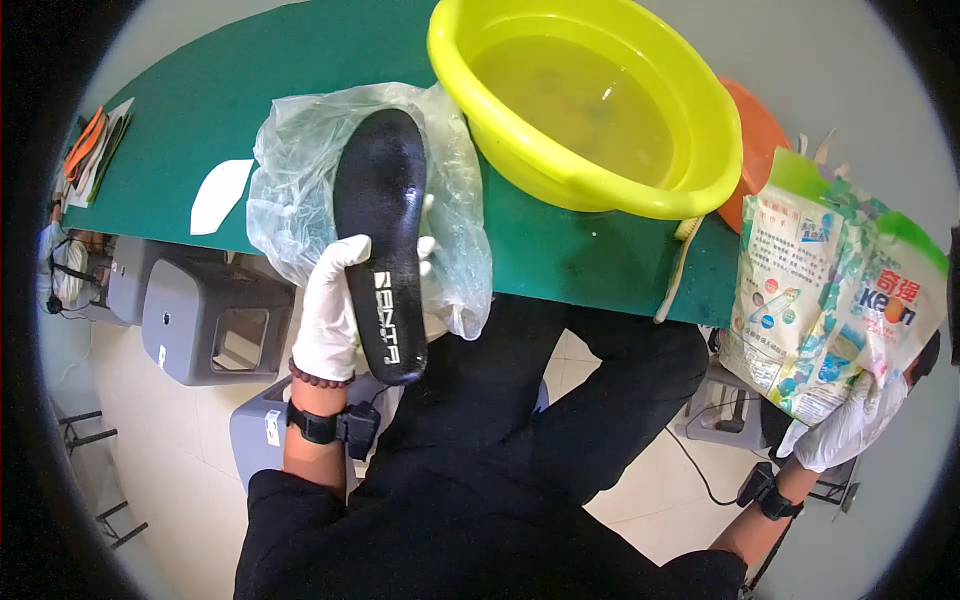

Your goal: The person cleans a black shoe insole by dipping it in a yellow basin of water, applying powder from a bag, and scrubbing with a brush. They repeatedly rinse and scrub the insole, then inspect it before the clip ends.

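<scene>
**Insole up in one hand, powder bag in the other**

I have the black insole (381, 240) upright in my left hand (328, 310), gloved fingers wrapped around its edge, raised above my lap and in front of the crumpled clear plastic bag (300, 180) that lies on the green table (200, 90). My right hand (850, 420), also gloved, is well apart from it, out at the side, gripping the lower corner of a printed detergent bag (830, 300).

My worry is that corner grip: the bag looks full and hangs loosely, so it could slip or tip and spill. I cannot tell whether its top is open. The insole is pinched only along one side and could twist free onto the floor.

The yellow basin (590, 110) sits on the table, filled well up with slightly cloudy water; a knock to its rim could slosh it over. An orange basin (765, 130) peeks from behind it, contents hidden. A brush handle (678, 270) lies near the table edge.
</scene>
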Available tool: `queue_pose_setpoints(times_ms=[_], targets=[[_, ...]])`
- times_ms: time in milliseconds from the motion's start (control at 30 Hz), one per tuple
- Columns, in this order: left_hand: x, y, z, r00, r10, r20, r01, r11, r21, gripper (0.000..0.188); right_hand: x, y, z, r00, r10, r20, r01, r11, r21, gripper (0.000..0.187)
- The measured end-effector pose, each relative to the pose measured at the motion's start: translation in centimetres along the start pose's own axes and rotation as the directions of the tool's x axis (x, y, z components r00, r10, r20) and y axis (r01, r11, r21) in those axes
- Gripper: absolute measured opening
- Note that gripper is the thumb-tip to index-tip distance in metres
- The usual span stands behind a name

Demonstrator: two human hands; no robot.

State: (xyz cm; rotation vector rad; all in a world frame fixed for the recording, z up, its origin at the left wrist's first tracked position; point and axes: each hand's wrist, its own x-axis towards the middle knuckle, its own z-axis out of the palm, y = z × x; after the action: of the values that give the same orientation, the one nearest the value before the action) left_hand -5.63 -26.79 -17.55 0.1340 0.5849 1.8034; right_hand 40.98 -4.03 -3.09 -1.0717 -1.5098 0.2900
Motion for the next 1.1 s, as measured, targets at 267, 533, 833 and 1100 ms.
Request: queue_pose_setpoints(times_ms=[267,533,833,1100], targets=[[-2.4,-2.0,2.0,0.996,-0.019,0.089,0.041,0.966,-0.254,0.077,0.5,-6.6,1.1,0.981,-0.046,0.190,0.021,0.991,0.131,0.031],[-3.7,-3.2,0.9,0.975,-0.218,0.049,0.223,0.948,-0.226,0.067,-0.4,-12.8,6.7,0.976,-0.086,0.198,0.106,0.990,-0.096,0.033],[-3.7,-3.6,1.6,0.970,-0.206,0.131,0.241,0.895,-0.374,0.062,-1.2,-19.6,15.0,0.691,-0.019,0.723,-0.047,0.996,0.071,0.026],[-3.5,-4.0,1.0,0.968,-0.224,0.111,0.249,0.901,-0.356,0.060,-1.8,-20.2,16.3,0.663,-0.064,0.746,-0.061,0.988,0.139,0.029]])
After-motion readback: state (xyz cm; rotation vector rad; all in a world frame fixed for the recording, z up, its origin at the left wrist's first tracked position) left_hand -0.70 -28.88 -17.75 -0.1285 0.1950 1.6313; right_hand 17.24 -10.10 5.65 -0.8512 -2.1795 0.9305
